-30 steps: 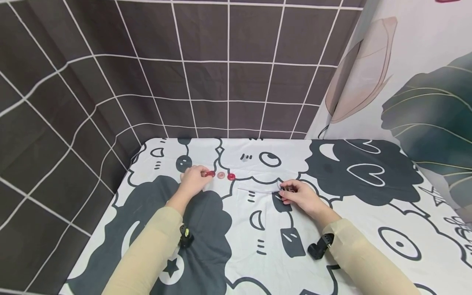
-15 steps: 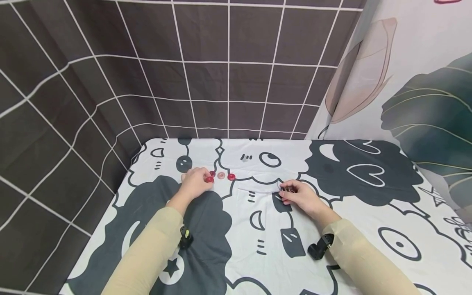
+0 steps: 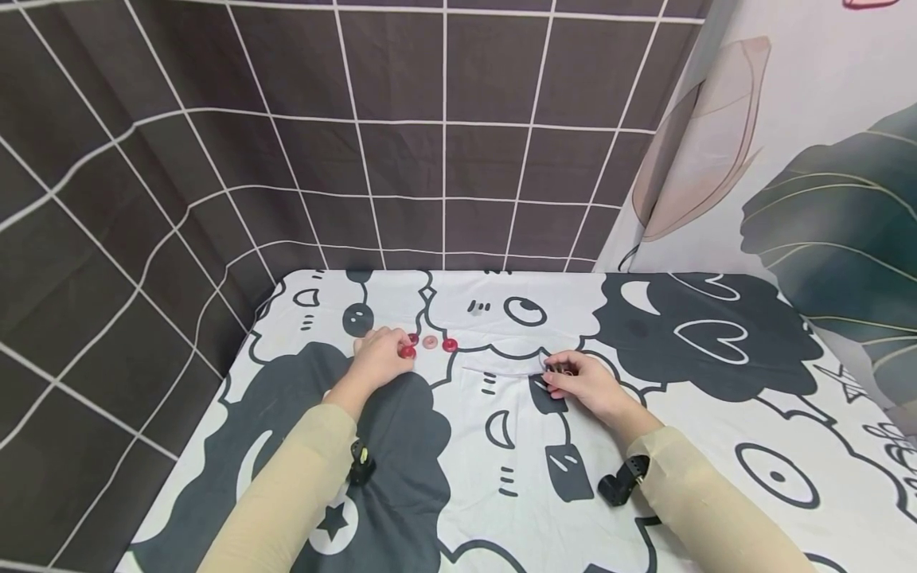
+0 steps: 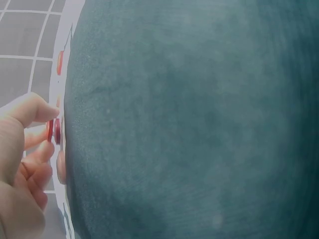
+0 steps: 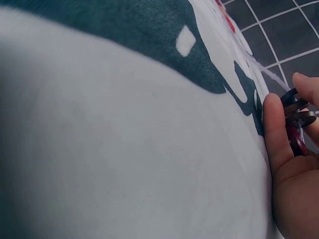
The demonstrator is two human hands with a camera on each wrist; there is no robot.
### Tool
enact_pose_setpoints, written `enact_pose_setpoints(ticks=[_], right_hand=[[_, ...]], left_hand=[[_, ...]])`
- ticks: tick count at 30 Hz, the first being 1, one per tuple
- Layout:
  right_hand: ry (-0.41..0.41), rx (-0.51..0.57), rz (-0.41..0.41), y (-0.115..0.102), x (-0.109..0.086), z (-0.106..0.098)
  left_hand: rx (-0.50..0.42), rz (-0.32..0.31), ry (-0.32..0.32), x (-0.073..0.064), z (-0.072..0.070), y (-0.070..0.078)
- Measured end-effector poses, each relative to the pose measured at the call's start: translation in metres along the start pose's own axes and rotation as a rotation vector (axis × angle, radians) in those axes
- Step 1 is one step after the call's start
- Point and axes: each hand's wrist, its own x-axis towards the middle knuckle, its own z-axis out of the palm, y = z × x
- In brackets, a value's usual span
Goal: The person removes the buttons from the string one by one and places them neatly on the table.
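My left hand [image 3: 380, 356] pinches a red button [image 3: 407, 352] between thumb and fingertips. Just beyond it lies a dark red button [image 3: 413, 339], partly hidden by the held one in the left wrist view. To its right sit a pale pink button [image 3: 430, 342] and another red button [image 3: 450, 344]. My right hand [image 3: 582, 380] holds a small bunch of dark buttons [image 5: 297, 112] and a dark red button [image 5: 296, 141] on a white cord [image 5: 271, 75]. From those fingers the cord [image 3: 501, 372] trails left over the cloth.
A white cloth [image 3: 473, 446] with dark grey cartoon shapes covers the table. Behind it and along the left hangs a dark curtain [image 3: 487, 159] with a white grid. At the right is a leaf-patterned curtain [image 3: 831, 207].
My left hand has drawn the red button slightly towards me, and the dark red button behind it now shows. The right hand stays in place.
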Motion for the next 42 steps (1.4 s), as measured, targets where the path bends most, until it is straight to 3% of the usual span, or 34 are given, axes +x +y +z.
enact_pose_setpoints(ticks=[19,26,42], right_hand=[[0.002,0.013,-0.011,-0.003,-0.003,0.001],[0.001,0.011,-0.013,-0.003,-0.003,0.001],[-0.008,0.044,-0.014,-0.006,-0.005,0.002]], left_hand=[[0.016,0.019,-0.032,0.000,0.002,-0.003],[-0.033,0.029,0.005,-0.001,0.000,0.000],[-0.098,0.066,0.011,0.002,-0.002,0.011]])
